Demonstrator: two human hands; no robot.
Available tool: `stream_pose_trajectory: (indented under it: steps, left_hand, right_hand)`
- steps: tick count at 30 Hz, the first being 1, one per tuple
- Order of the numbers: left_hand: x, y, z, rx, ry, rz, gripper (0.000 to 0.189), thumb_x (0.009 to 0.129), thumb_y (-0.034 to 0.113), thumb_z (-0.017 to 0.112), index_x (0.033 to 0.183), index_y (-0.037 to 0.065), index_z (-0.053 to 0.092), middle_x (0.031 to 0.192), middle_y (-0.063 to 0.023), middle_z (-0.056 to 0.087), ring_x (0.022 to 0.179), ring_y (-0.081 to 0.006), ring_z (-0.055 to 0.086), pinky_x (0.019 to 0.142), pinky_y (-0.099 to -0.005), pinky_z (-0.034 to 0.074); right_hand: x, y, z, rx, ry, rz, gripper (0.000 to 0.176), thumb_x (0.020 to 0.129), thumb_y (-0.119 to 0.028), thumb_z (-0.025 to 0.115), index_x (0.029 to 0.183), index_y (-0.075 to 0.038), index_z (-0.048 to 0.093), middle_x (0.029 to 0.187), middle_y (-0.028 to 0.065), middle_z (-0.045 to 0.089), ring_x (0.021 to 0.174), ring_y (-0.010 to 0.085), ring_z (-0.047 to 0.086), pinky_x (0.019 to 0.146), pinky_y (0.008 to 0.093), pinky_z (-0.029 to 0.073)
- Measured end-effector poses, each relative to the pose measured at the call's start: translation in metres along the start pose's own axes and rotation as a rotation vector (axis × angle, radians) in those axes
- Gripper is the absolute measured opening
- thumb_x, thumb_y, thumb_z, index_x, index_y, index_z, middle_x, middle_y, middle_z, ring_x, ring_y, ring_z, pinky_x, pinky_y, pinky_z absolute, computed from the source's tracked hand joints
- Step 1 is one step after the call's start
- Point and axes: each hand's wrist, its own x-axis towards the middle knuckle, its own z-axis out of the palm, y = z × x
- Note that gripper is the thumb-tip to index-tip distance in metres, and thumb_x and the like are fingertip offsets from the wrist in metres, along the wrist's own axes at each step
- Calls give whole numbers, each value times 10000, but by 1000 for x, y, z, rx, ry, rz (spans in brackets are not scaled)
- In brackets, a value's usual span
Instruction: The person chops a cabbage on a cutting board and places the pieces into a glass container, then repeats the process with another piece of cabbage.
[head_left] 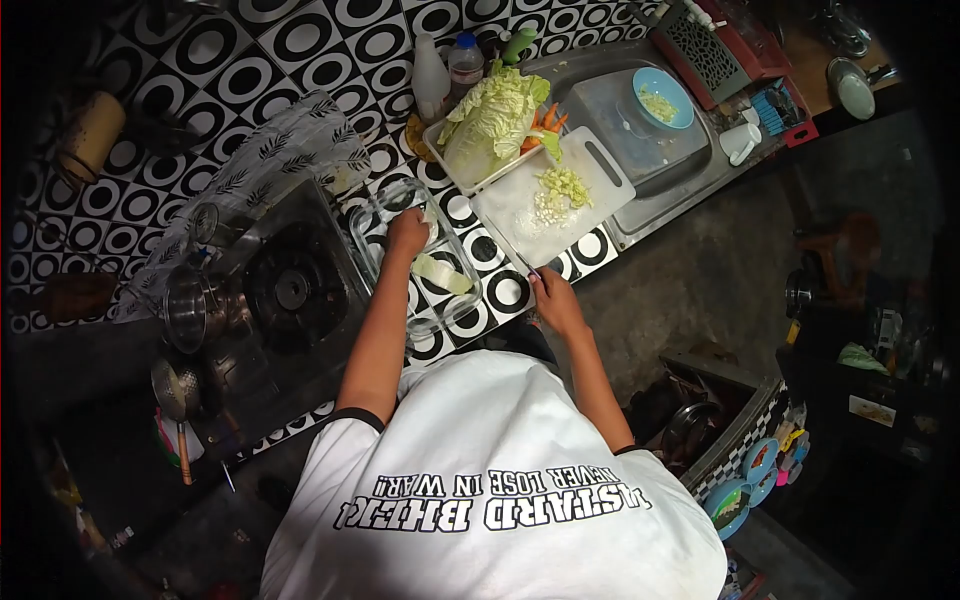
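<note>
My left hand (pixel 408 235) reaches into a clear glass dish (pixel 470 309), its fingers closed at a pale piece I cannot make out clearly. Beside it in the dish lies a pale green vegetable piece (pixel 441 273). My right hand (pixel 557 302) is wrapped around the handle of a knife (pixel 518 258), whose thin blade runs along the near left edge of the white cutting board (pixel 600 215). Chopped pale green vegetable (pixel 564 187) and small white bits rest on that board. Behind it, a white tray (pixel 468 185) holds a napa cabbage (pixel 488 125) and carrots (pixel 546 122).
To the left is a black gas stove (pixel 292 288) with a metal pot (pixel 190 308). A steel sink (pixel 640 222) at the right bears a blue bowl (pixel 663 98) of chopped vegetable. Bottles (pixel 465 65) stand behind the cabbage. A red rack (pixel 745 50) occupies the far right.
</note>
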Motion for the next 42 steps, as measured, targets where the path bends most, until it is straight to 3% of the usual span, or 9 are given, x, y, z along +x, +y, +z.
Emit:
stream_pose_trajectory:
  steps: [6,8,14,19,21,25,31,35,42]
  left_hand:
    - [-6,9,-10,-24,-1,-6,304,801,247,704,747,-9,548,730,-242,592,752,-428,606,679,-471,466]
    - [-5,12,-17,79,-88,-81,225,818,202,679,917,2,650,927,-261,657,883,-425,634,764,-466,500]
    - [-18,31,-38,-75,234,15,161,790,56,674,888,-40,589,891,-256,648,856,-425,630,741,-451,496]
    - [-43,60,-72,-218,218,58,219,769,25,706,800,-33,496,766,-180,562,722,-397,557,658,-436,444]
    - [-52,59,-73,-189,346,242,238,762,31,722,793,-26,494,757,-171,541,703,-378,537,644,-432,434]
    - [-48,24,-46,-182,379,233,240,768,51,732,793,-16,503,771,-158,545,704,-356,549,642,-428,436]
    - [-79,77,-75,-389,393,208,183,797,67,717,890,-8,577,847,-150,609,751,-314,608,680,-367,482]
    - [-66,32,-48,-171,381,192,167,821,67,698,926,-10,593,883,-139,611,780,-287,615,674,-349,481]
    - [-76,29,-46,-200,487,178,145,814,37,677,908,-22,584,876,-150,570,769,-345,561,682,-404,452]
  right_hand:
    - [3,-5,-1,5,-11,1,271,972,-231,483,982,20,586,926,241,624,875,426,589,764,457,456]
    - [3,-6,0,5,-9,-5,272,972,-229,481,982,22,585,925,243,624,876,427,590,765,458,455]
    - [5,-12,-5,-8,-12,-22,270,972,-226,479,981,25,580,918,249,623,884,431,590,768,461,455]
    - [4,-14,-9,-7,8,-12,262,971,-223,480,976,19,579,916,251,622,881,432,590,763,463,456]
    - [3,-14,-9,-16,10,16,265,970,-227,482,974,18,583,911,250,624,879,432,593,755,464,458]
    - [-1,-9,-6,-12,31,17,263,966,-230,492,980,14,588,913,252,627,881,437,596,752,468,461]
    - [-5,3,1,15,72,31,261,956,-230,511,994,19,583,933,264,624,888,447,593,756,474,465]
    - [-6,5,3,16,92,10,261,959,-239,523,994,12,583,878,238,622,832,422,603,719,442,467]
    - [-7,9,-6,0,108,4,255,954,-223,503,998,14,588,950,244,627,900,428,600,767,461,468]
